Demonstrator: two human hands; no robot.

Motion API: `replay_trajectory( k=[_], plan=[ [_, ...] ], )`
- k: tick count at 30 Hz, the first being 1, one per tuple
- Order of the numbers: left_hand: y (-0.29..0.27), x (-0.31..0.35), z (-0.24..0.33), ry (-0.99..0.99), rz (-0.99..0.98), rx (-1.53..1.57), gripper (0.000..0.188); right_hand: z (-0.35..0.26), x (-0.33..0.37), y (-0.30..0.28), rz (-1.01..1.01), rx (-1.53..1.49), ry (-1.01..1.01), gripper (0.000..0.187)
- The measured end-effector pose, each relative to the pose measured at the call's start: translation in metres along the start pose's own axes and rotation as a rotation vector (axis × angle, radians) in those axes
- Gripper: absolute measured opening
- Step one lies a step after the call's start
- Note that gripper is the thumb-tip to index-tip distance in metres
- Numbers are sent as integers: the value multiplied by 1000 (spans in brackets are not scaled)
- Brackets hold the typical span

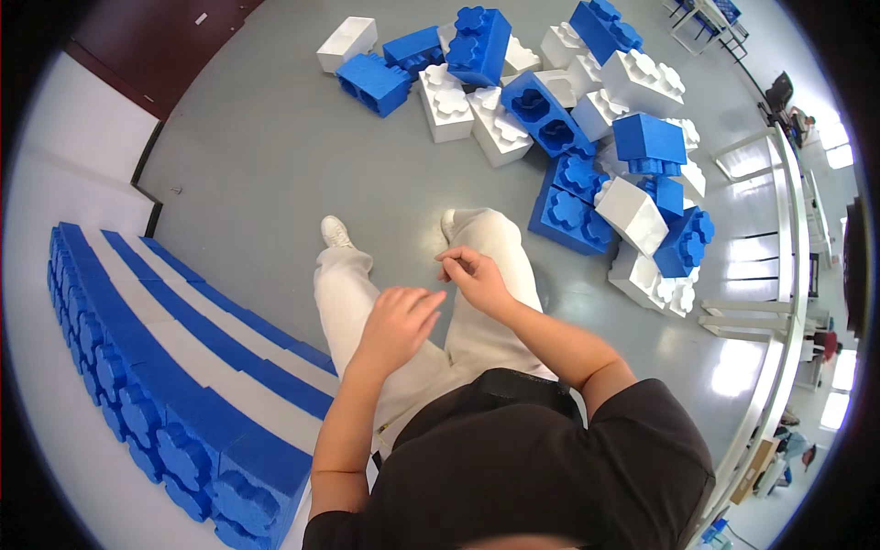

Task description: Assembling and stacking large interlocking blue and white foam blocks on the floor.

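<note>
My left hand [401,326] is held in front of my body, its fingers stretched out and nothing in it. Close beside it, my right hand [474,278] has its fingers curled in loosely, with no object visible in them. The two hands are near each other but do not appear to touch. To my left stands a long, low stack of big toy building bricks [188,353], laid in blue and white rows. Ahead and to the right lies a loose heap of similar bricks, among them a blue brick [570,206] and a white brick [632,214].
A white railing [786,238] runs along the right side, with people and furniture beyond it. The grey floor [247,151] reaches ahead to a dark red door [151,55] in the white wall [101,128] at the far left. A white table [701,20] stands far off.
</note>
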State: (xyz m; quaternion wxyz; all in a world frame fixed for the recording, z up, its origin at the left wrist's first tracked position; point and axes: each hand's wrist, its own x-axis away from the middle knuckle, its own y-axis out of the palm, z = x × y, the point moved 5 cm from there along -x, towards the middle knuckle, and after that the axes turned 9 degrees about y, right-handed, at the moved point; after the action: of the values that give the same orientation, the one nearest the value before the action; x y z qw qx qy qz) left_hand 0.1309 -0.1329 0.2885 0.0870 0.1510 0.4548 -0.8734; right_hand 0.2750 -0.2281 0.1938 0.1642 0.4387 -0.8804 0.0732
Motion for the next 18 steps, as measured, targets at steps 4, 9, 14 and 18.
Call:
replay_trajectory(
  k=[4, 9, 14, 18],
  plan=[
    [33, -2, -15, 5, -67, 46, 32, 7, -12, -12, 34, -10, 58, 18],
    [60, 14, -49, -138, -160, 105, 35, 22, -39, -12, 52, 31, 89, 23],
    [93, 21, -80, -181, -235, 175, 36, 40, -81, 7, -13, 9, 129, 24],
    [106, 1, -108, -168, -310, 139, 35, 64, -125, 18, -80, 41, 208, 25]
  ],
)
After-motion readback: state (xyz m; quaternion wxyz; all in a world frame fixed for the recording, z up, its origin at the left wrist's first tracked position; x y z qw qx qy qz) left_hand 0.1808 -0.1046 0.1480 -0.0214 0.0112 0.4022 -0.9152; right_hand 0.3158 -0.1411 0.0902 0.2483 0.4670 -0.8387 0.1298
